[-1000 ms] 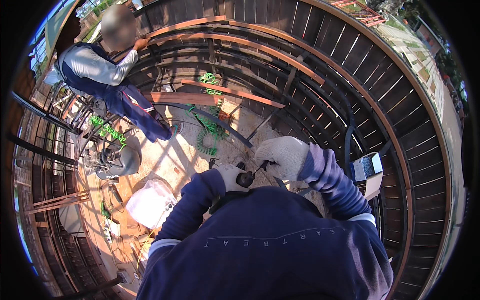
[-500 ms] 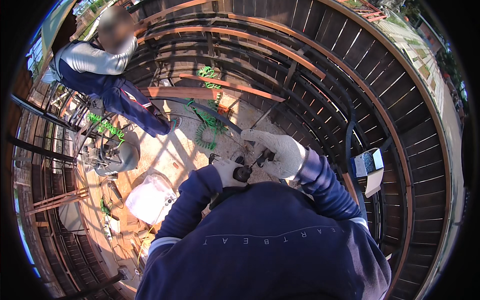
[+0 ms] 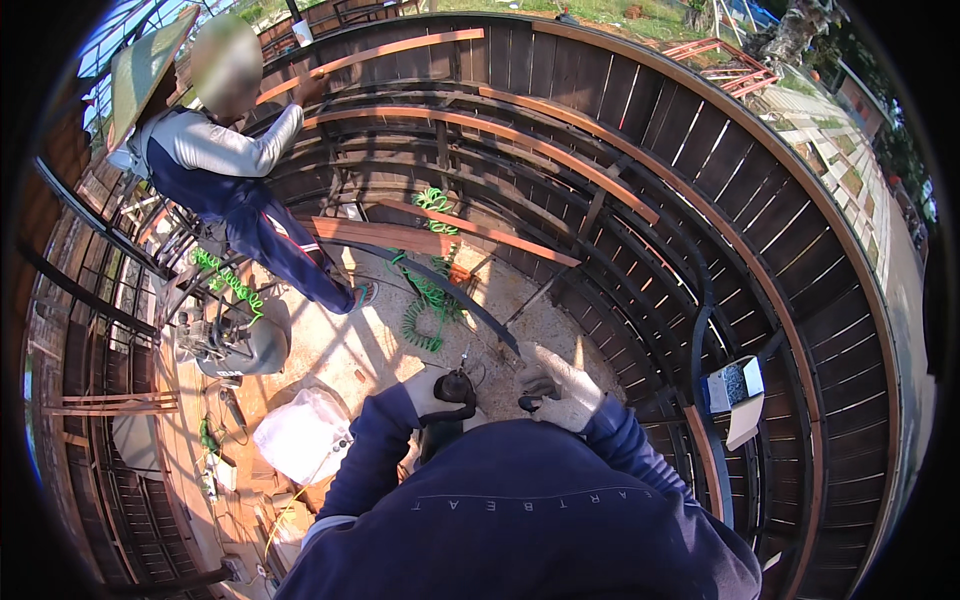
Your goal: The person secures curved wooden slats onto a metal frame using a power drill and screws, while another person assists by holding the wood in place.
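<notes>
My left hand (image 3: 426, 396), in a pale work glove, is closed around a dark, drill-like power tool (image 3: 455, 387). The tool's rounded black end faces up, and a thin metal piece (image 3: 465, 353) shows just beyond it. To its right, my right hand (image 3: 568, 388) wears a similar pale glove with grey on the fingers. Its fingers are curled around a small dark thing (image 3: 528, 403) whose kind I cannot make out. A gap separates the two hands, both close in front of my chest. A dark curved strip (image 3: 462, 298) ends beside my right fingertips.
Curved slatted walls (image 3: 700, 215) with wooden rails surround the dusty floor. Coiled green hose (image 3: 428, 300) and planks (image 3: 390, 234) lie ahead. A co-worker (image 3: 235, 180) stands far left by a compressor (image 3: 245, 348). A white sack (image 3: 300, 435) is left; an open box of screws (image 3: 733, 385) is right.
My hands have drawn nearer my body and farther apart, the right one moving away from the tool. The view has shifted, and the co-worker's arm is now stretched along an upper rail.
</notes>
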Demonstrator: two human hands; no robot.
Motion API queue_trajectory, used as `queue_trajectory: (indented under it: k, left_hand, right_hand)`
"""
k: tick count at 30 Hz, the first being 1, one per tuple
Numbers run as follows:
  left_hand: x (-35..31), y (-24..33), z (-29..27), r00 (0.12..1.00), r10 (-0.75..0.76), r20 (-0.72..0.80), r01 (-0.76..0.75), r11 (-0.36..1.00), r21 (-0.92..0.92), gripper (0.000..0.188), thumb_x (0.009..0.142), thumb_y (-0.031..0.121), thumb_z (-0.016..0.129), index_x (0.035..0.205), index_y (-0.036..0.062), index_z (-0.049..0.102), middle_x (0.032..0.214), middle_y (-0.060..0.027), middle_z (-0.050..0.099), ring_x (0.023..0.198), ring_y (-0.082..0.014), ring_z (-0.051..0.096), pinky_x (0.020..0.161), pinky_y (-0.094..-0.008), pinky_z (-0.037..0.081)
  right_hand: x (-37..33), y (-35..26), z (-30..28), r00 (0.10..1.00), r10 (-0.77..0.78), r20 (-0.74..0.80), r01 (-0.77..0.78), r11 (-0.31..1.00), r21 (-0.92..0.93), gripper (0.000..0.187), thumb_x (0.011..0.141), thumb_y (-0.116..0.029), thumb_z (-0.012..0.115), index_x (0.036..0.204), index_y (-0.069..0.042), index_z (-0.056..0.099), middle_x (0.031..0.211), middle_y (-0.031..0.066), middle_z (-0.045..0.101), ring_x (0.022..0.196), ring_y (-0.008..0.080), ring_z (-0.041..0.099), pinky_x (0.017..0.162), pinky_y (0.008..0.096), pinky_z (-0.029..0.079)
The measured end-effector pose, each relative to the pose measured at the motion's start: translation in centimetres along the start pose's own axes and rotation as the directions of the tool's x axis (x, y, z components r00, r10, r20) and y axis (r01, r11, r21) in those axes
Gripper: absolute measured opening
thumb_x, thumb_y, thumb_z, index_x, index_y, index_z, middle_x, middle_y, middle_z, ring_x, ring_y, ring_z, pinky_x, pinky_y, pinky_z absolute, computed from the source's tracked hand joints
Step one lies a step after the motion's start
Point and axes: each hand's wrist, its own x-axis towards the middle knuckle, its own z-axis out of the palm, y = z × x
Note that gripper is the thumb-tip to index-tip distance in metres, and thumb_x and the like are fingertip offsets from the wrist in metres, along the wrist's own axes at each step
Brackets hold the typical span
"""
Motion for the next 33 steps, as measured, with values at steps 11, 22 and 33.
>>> queue_trajectory:
  k: [11, 22, 33]
  left_hand:
    - [-1.5, -2.0, -15.0, 0.889, 0.314, -0.334, -0.447, 0.754, -0.481, 0.033, 0.089, 0.024, 0.068, 0.109, -0.0017, 0.064, 0.095, -0.0193, 0.072, 0.090, -0.0300, 0.072, 0.083, -0.0402, 0.056]
    - [-4.4, -6.7, -28.0, 0.726, -0.044, -0.686, -0.683, 0.069, -0.727, 0.056, 0.086, 0.060, 0.059, 0.101, 0.0068, 0.072, 0.090, -0.0156, 0.071, 0.089, -0.0400, 0.068, 0.086, -0.0591, 0.054]
    - [5.4, -4.3, -34.1, 0.855, 0.019, -0.519, -0.518, 0.105, -0.849, 0.057, 0.081, 0.059, 0.064, 0.095, 0.0036, 0.072, 0.089, -0.0201, 0.071, 0.088, -0.0379, 0.067, 0.091, -0.0528, 0.054]
  right_hand:
    - [10.7, -3.8, 5.3, 0.984, 0.130, -0.121, -0.164, 0.924, -0.346, 0.088, 0.079, -0.010, 0.078, 0.156, -0.008, 0.035, 0.117, 0.0160, 0.066, 0.105, 0.0230, 0.068, 0.090, 0.0343, 0.056]
    - [30.9, -7.8, 13.3, 0.947, -0.199, 0.252, 0.312, 0.757, -0.574, 0.087, 0.072, -0.022, 0.084, 0.148, -0.006, 0.044, 0.124, 0.0168, 0.065, 0.116, 0.0300, 0.064, 0.101, 0.0409, 0.050]
    - [36.0, -13.8, 13.5, 0.942, -0.337, 0.008, 0.258, 0.704, -0.661, 0.087, 0.076, -0.025, 0.083, 0.149, 0.000, 0.042, 0.124, 0.0222, 0.067, 0.109, 0.0376, 0.068, 0.094, 0.0422, 0.055]
